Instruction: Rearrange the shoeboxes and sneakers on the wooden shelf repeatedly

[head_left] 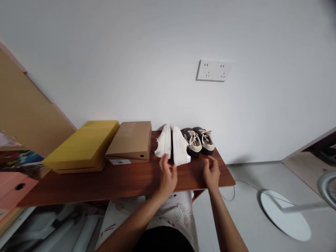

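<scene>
Your left hand (168, 177) is just by the near end of the left white shoe (163, 142). Its fingers are half bent, with some space between them and the thumb, and I see nothing held in them; whether a fingertip touches this shoe, I cannot tell. The right white shoe (180, 147) is beside it, and both lie on their sides with soles facing each other.

Your right hand (212, 172) is in front of the dark shoes (201, 141), apart from them. Its fingers are loosely curled, not closed fully, and hold nothing that I can see. The dark shoes stand upright next to the white ones, with heels towards you.

All these shoes are on the brown wooden table (126, 182), to the right of the cardboard box (132, 138) and the yellow box (85, 141).
</scene>
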The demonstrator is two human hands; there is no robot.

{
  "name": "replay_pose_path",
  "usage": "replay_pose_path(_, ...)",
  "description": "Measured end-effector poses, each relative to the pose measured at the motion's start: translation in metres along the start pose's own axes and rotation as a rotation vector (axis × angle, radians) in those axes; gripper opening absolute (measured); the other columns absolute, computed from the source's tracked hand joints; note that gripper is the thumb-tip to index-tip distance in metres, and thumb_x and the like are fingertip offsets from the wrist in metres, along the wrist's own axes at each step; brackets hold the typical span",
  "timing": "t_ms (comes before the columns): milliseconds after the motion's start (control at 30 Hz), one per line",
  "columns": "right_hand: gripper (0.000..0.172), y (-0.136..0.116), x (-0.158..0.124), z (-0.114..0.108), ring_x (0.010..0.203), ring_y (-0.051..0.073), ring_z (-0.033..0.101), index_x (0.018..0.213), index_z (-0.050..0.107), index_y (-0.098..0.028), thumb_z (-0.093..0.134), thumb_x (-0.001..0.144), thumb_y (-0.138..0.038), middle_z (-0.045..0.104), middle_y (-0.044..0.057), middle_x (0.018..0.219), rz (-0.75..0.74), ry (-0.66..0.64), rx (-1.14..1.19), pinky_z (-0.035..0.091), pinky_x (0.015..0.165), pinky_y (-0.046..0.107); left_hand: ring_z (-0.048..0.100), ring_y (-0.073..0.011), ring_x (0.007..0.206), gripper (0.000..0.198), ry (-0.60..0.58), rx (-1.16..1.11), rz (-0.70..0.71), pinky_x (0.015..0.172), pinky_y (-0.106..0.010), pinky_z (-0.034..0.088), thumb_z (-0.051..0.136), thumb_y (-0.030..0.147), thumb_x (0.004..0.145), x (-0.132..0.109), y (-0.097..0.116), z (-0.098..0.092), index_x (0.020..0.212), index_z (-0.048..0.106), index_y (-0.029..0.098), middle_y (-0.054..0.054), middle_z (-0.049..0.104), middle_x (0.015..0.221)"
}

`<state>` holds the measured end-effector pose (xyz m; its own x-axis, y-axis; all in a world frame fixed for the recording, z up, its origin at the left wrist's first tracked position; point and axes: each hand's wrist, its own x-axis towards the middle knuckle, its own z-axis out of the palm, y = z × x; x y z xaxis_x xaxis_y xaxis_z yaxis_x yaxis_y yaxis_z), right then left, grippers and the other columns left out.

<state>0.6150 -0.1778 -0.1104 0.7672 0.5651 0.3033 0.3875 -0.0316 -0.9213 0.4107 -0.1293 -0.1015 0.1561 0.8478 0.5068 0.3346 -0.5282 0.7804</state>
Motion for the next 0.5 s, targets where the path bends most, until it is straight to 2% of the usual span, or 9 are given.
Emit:
replay_pose_path(33, 0.057, 0.001, 0.017, -0.004, 0.100, 0.029, 0.064, 0.121, 0.059, -0.013, 0.053, 0.088, -0.059, 0.065, 0.019, 0.112, -0.101, 0.111, -0.098, 0.052, 0.088, 0.047, 0.065, -0.0200, 0.104, 0.053, -0.102, 0.018, 0.079, 0.092, -0.038, 0.056, 0.045, 0.029, 0.099, -0.003, 0.012, 0.009, 0.150, 0.031, 0.021, -0.023, 0.032, 0.153)
replay_pose_path(100, 0.055, 0.003, 0.051, -0.004, 0.124, 0.036, 0.051, 0.120, 0.060, -0.012, 0.057, 0.087, -0.056, 0.059, 0.024, 0.124, -0.235, 0.168, -0.267, 0.042, 0.102, 0.056, 0.063, -0.0214, 0.113, 0.052, -0.326, 0.068, 0.217, 0.094, -0.037, 0.056, 0.047, 0.027, 0.098, 0.005, 0.039, 0.035, 0.149, 0.035, 0.023, -0.019, 0.035, 0.153)
replay_pose_path(167, 0.056, 0.004, 0.078, 0.004, 0.125, 0.036, 0.049, 0.120, 0.059, -0.013, 0.059, 0.084, -0.056, 0.056, 0.024, 0.126, -0.288, 0.047, -0.308, 0.041, 0.103, 0.056, 0.055, -0.0266, 0.129, 0.057, -0.463, 0.167, 0.272, 0.100, -0.040, 0.053, 0.054, 0.024, 0.095, 0.029, 0.062, 0.066, 0.149, 0.036, 0.021, -0.019, 0.037, 0.153)
replay_pose_path(233, 0.057, 0.008, 0.092, 0.014, 0.120, 0.034, 0.052, 0.120, 0.057, -0.014, 0.057, 0.083, -0.058, 0.058, 0.021, 0.123, -0.281, -0.041, -0.272, 0.044, 0.100, 0.051, 0.057, -0.0305, 0.127, 0.053, -0.547, 0.313, 0.188, 0.096, -0.041, 0.055, 0.055, 0.018, 0.093, 0.060, 0.078, 0.096, 0.144, 0.041, 0.012, -0.025, 0.046, 0.144)
replay_pose_path(300, 0.058, 0.015, 0.097, 0.019, 0.117, 0.032, 0.053, 0.118, 0.055, -0.015, 0.055, 0.083, -0.061, 0.059, 0.020, 0.119, -0.228, 0.005, -0.218, 0.044, 0.100, 0.048, 0.064, -0.0338, 0.117, 0.039, -0.585, 0.434, 0.040, 0.092, -0.044, 0.055, 0.053, 0.014, 0.093, 0.087, 0.086, 0.115, 0.131, 0.052, 0.005, -0.027, 0.058, 0.126)
replay_pose_path(367, 0.060, 0.024, 0.097, 0.019, 0.114, 0.031, 0.056, 0.118, 0.052, -0.014, 0.050, 0.085, -0.065, 0.060, 0.020, 0.117, -0.101, 0.134, -0.155, 0.044, 0.100, 0.046, 0.065, -0.0354, 0.114, 0.027, -0.558, 0.432, -0.077, 0.094, -0.046, 0.054, 0.055, 0.015, 0.092, 0.103, 0.085, 0.124, 0.118, 0.059, 0.006, -0.026, 0.064, 0.114)
replay_pose_path(433, 0.060, 0.032, 0.098, 0.016, 0.110, 0.029, 0.059, 0.121, 0.050, -0.015, 0.041, 0.090, -0.065, 0.062, 0.019, 0.116, 0.082, 0.228, -0.071, 0.046, 0.099, 0.043, 0.067, -0.0322, 0.111, 0.023, -0.477, 0.250, -0.193, 0.094, -0.043, 0.054, 0.057, 0.021, 0.094, 0.108, 0.078, 0.126, 0.114, 0.059, 0.010, -0.022, 0.066, 0.111)
replay_pose_path(500, 0.063, 0.036, 0.102, 0.013, 0.111, 0.027, 0.060, 0.128, 0.046, -0.014, 0.031, 0.093, -0.064, 0.061, 0.019, 0.122, 0.227, 0.241, 0.013, 0.047, 0.099, 0.042, 0.072, -0.0241, 0.097, 0.026, -0.386, -0.071, -0.371, 0.085, -0.035, 0.057, 0.050, 0.029, 0.099, 0.104, 0.072, 0.127, 0.119, 0.055, 0.014, -0.017, 0.067, 0.111)
